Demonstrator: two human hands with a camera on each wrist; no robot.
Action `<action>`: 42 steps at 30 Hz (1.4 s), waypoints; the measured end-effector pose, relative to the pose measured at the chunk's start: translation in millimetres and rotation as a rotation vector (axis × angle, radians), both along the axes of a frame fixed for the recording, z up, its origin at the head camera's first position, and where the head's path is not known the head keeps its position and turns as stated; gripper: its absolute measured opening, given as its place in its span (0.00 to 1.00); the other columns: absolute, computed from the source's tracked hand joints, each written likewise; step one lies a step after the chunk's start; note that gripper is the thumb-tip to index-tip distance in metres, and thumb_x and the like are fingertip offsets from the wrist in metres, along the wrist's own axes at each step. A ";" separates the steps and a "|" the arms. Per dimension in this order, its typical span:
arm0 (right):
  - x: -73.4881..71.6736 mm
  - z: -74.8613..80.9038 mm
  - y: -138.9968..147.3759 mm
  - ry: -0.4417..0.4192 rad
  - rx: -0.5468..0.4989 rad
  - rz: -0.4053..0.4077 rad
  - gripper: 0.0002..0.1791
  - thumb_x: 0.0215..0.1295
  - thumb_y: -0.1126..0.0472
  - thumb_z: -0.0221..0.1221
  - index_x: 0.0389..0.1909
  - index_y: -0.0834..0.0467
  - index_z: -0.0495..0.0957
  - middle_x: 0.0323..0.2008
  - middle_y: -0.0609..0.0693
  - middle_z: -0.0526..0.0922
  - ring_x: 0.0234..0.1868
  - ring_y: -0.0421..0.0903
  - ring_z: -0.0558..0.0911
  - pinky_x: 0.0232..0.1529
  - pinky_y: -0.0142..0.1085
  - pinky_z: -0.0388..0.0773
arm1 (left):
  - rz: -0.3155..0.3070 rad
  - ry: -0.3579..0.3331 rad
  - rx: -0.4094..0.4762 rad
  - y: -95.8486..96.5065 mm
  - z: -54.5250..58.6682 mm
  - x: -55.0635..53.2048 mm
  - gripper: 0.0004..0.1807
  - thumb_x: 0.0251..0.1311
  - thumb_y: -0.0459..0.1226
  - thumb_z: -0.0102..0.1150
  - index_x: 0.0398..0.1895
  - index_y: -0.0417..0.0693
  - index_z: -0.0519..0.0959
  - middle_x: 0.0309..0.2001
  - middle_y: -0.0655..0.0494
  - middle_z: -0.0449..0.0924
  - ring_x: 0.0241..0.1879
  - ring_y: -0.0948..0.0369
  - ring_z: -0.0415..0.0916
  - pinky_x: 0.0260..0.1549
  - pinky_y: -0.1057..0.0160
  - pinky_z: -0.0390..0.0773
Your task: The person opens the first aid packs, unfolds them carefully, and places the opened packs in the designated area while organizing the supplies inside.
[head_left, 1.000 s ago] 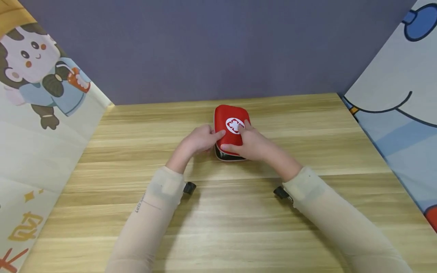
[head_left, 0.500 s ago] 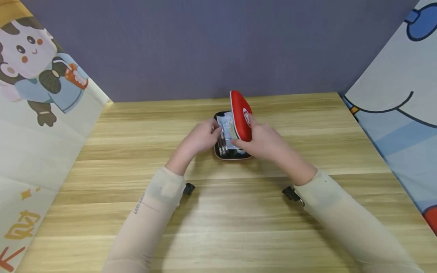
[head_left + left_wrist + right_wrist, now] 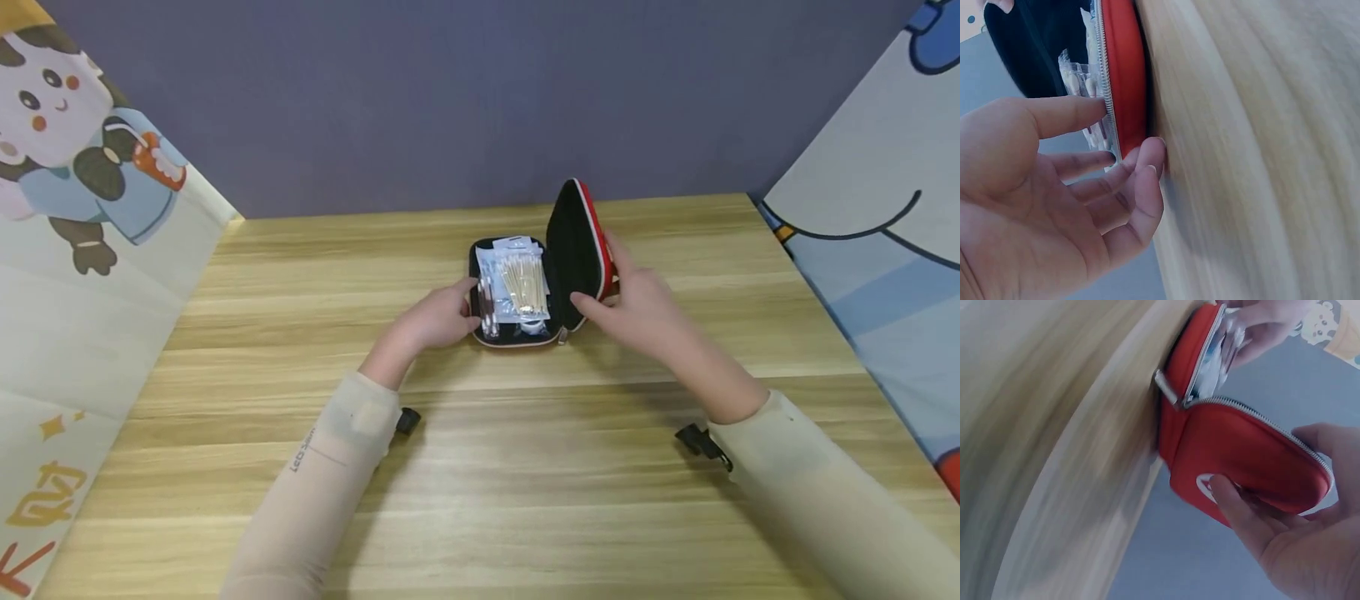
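Note:
A red first-aid case point(image 3: 517, 344) lies unfolded on the wooden table, its black-lined lid point(image 3: 573, 250) standing tilted up on the right. My right hand point(image 3: 637, 308) grips that lid by its free edge, thumb and fingers on opposite faces; the right wrist view shows the lid's red outside point(image 3: 1241, 456) with part of a white emblem. At the case's left rim, my left hand point(image 3: 442, 315) holds the side, thumb at the zipper point(image 3: 1107, 81) and fingers bent by the red wall. Inside are a bag of cotton swabs point(image 3: 527, 283), pale blue packets point(image 3: 491, 267) and narrow clear-wrapped swabs point(image 3: 489, 312).
The wood-grain table point(image 3: 480, 467) meets a grey-purple wall panel point(image 3: 450, 108) close behind the case. Cartoon-printed panels flank it, one on the left point(image 3: 90, 333) and one on the right point(image 3: 847, 183). A metal zipper pull point(image 3: 1165, 386) hangs at the hinge side.
The right hand has swung the lid up and over to the right, uncovering the contents. The left hand has stayed by the left rim, shifting only slightly.

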State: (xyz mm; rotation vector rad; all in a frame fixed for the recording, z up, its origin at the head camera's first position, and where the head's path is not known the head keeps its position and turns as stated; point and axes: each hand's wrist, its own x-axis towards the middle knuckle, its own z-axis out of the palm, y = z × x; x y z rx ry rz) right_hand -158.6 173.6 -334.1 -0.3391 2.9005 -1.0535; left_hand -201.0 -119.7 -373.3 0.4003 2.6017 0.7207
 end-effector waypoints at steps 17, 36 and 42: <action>-2.4 -30.0 56.0 -0.264 0.374 0.062 0.62 0.77 0.35 0.55 0.81 0.77 0.32 0.78 0.84 0.48 0.79 0.79 0.56 0.77 0.70 0.60 | -0.068 -0.065 0.148 -17.9 -3.1 -2.1 0.51 0.69 0.34 0.63 0.87 0.41 0.44 0.64 0.37 0.81 0.65 0.44 0.78 0.73 0.45 0.74; -5.5 -37.3 50.7 -0.295 0.479 0.172 0.50 0.84 0.42 0.47 0.81 0.78 0.38 0.79 0.84 0.47 0.78 0.80 0.55 0.77 0.70 0.60 | -0.033 -0.135 0.217 -27.9 -14.1 5.6 0.61 0.66 0.46 0.72 0.89 0.49 0.38 0.62 0.45 0.78 0.58 0.49 0.81 0.64 0.48 0.81; -17.8 -19.6 40.0 -0.255 0.528 0.165 0.50 0.82 0.42 0.53 0.82 0.75 0.44 0.79 0.84 0.48 0.77 0.83 0.57 0.75 0.72 0.62 | -0.036 -0.160 0.243 -28.6 -12.8 6.6 0.62 0.67 0.45 0.72 0.89 0.50 0.36 0.64 0.43 0.78 0.60 0.49 0.80 0.68 0.48 0.79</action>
